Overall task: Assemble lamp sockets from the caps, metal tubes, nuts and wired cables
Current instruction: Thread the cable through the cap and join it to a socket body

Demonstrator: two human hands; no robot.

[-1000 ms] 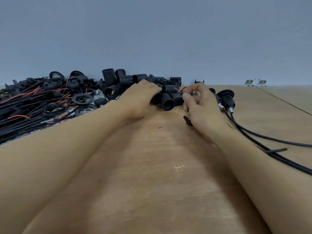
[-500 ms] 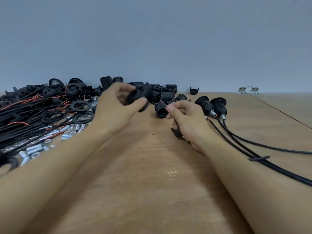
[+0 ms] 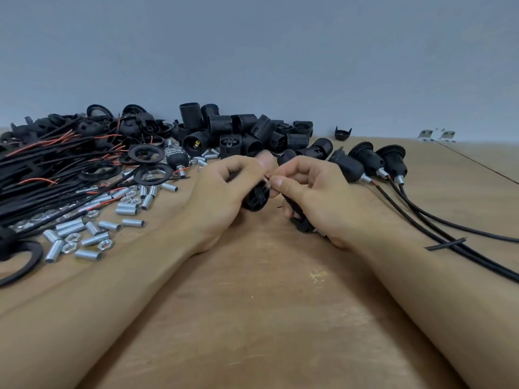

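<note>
The wooden workbench (image 3: 266, 318) is serving as a sorted parts layout, seemingly so each piece is lying within reach: black wired cables (image 3: 33, 186) are sprawling along the far left, threaded socket bodies (image 3: 241, 130) are heaping against the back wall, and metal tubes (image 3: 84, 228) with hex nuts (image 3: 105, 244) are scattering near the left forearm. Three finished sockets (image 3: 365, 161) are lying to the right, their cables trailing off toward the edge, likely parked clear of the working spot. At the centre the left hand (image 3: 222, 197) is curling round a black socket insert (image 3: 255, 197), probably steadying it, while the right hand (image 3: 311, 195) is pinching a thin red wire end (image 3: 268, 176) just at the insert, apparently feeding it into a terminal.
</note>
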